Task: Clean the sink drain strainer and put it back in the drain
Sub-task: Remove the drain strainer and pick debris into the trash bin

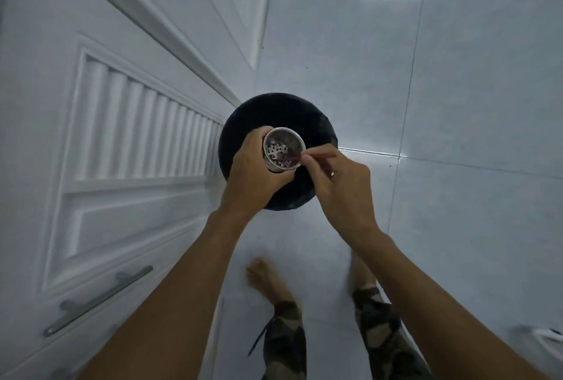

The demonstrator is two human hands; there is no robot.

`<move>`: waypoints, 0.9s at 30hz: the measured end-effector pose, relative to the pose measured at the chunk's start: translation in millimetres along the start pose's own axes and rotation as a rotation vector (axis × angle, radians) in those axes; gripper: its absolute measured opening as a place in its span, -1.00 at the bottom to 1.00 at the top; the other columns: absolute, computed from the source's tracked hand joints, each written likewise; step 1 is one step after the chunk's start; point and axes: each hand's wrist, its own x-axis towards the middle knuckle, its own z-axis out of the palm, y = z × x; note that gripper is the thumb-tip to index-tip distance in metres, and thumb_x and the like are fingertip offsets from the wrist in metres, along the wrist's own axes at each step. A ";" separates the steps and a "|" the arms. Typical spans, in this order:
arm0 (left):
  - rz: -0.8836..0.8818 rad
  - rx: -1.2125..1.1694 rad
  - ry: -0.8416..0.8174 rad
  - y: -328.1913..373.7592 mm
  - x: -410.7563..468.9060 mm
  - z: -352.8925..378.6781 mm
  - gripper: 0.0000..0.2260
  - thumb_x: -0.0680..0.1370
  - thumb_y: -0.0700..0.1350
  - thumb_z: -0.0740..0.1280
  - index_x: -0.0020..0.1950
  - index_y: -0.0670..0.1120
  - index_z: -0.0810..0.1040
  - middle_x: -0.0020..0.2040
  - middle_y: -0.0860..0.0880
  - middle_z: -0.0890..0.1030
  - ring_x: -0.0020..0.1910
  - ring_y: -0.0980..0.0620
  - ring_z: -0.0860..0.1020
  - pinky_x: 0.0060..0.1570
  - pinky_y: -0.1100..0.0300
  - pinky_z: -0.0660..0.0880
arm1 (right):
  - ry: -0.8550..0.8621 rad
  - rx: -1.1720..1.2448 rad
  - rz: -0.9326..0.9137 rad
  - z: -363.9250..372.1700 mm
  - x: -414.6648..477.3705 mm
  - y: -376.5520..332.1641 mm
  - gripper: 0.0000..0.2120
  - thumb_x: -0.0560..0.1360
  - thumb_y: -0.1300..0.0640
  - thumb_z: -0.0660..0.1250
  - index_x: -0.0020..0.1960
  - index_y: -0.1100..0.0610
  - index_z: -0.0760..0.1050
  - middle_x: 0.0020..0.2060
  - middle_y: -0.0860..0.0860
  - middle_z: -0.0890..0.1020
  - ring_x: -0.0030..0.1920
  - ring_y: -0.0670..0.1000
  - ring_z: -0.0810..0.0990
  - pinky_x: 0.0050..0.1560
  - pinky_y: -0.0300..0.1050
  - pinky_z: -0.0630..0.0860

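A round metal drain strainer [281,149] with a perforated cup is held over a black bin [274,117] on the floor. My left hand [256,172] grips the strainer from the left, fingers curled round its wall. My right hand [338,184] pinches a thin stick [307,156] whose tip reaches into the strainer cup near some dark bits. The bin's inside looks dark and its contents cannot be made out.
White cabinet doors [106,151] with a metal bar handle [97,300] run along the left. Glossy white floor tiles [457,105] spread to the right. My bare feet [262,273] and camouflage shorts stand just behind the bin.
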 end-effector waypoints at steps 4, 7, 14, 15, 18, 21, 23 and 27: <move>-0.025 0.031 -0.039 -31.5 5.4 15.8 -0.32 0.39 -0.04 0.63 0.43 -0.06 0.42 0.28 0.01 0.56 0.26 0.09 0.53 0.20 0.43 0.46 | 0.075 0.026 0.052 29.8 6.5 29.2 -0.87 0.62 0.03 0.36 0.09 0.03 0.65 -0.09 -0.13 0.71 -0.10 -0.15 0.65 -0.04 -0.29 0.60; -0.046 0.035 -0.072 -47.9 6.2 17.3 -0.33 0.41 0.01 0.62 0.43 -0.05 0.43 0.26 0.03 0.57 0.22 0.12 0.54 0.19 0.36 0.51 | -0.048 0.004 0.001 51.3 1.6 32.5 -0.85 0.60 0.03 0.37 0.11 0.03 0.65 -0.07 -0.06 0.71 -0.08 -0.13 0.65 -0.02 -0.26 0.61; -0.075 0.102 -0.129 -74.1 16.2 11.6 -0.31 0.37 0.01 0.64 0.43 -0.05 0.46 0.27 0.01 0.56 0.19 0.12 0.55 0.12 0.43 0.48 | -0.073 0.039 0.032 82.7 12.8 34.4 -0.84 0.60 0.06 0.37 0.12 0.08 0.65 -0.08 -0.02 0.72 -0.08 -0.10 0.65 -0.02 -0.15 0.63; -0.067 0.116 -0.129 -76.7 18.5 10.7 -0.31 0.37 0.00 0.64 0.43 -0.05 0.46 0.27 0.00 0.57 0.18 0.12 0.55 0.12 0.45 0.47 | -0.069 0.019 0.037 86.3 14.1 35.5 -0.84 0.60 0.06 0.36 0.12 0.09 0.65 -0.07 -0.01 0.72 -0.07 -0.08 0.65 0.00 -0.13 0.63; -0.066 0.180 -0.120 -82.9 25.8 8.9 -0.30 0.35 -0.04 0.62 0.44 -0.06 0.46 0.28 -0.05 0.54 0.25 -0.01 0.53 0.29 0.05 0.52 | 0.017 0.010 0.107 90.1 20.8 45.2 -0.85 0.62 0.09 0.34 0.11 0.10 0.65 -0.08 -0.05 0.71 -0.08 -0.08 0.63 0.00 -0.13 0.61; -0.078 0.226 -0.151 -87.3 33.9 9.3 -0.27 0.37 0.00 0.62 0.48 -0.08 0.43 0.32 -0.10 0.49 0.28 -0.11 0.51 0.30 -0.14 0.51 | -0.049 0.025 0.043 95.9 16.3 46.9 -0.85 0.61 0.08 0.36 0.12 0.07 0.65 -0.07 -0.04 0.71 -0.08 -0.10 0.64 0.03 -0.15 0.62; -0.049 0.241 -0.176 -90.5 37.1 9.0 -0.26 0.36 0.01 0.63 0.48 -0.09 0.44 0.32 -0.11 0.49 0.26 -0.11 0.53 0.29 -0.14 0.52 | -0.095 -0.027 0.020 99.9 15.5 49.0 -0.84 0.61 0.06 0.34 0.13 0.06 0.65 -0.07 -0.02 0.71 -0.07 -0.08 0.63 0.04 -0.13 0.62; -0.033 0.273 -0.188 -97.9 42.7 6.2 -0.23 0.34 0.00 0.63 0.49 -0.06 0.43 0.32 -0.10 0.48 0.27 -0.12 0.52 0.32 -0.17 0.50 | -0.039 -0.033 0.054 97.9 23.7 59.3 -0.86 0.62 0.07 0.33 0.10 0.05 0.64 -0.09 -0.07 0.70 -0.07 -0.09 0.61 0.01 -0.13 0.60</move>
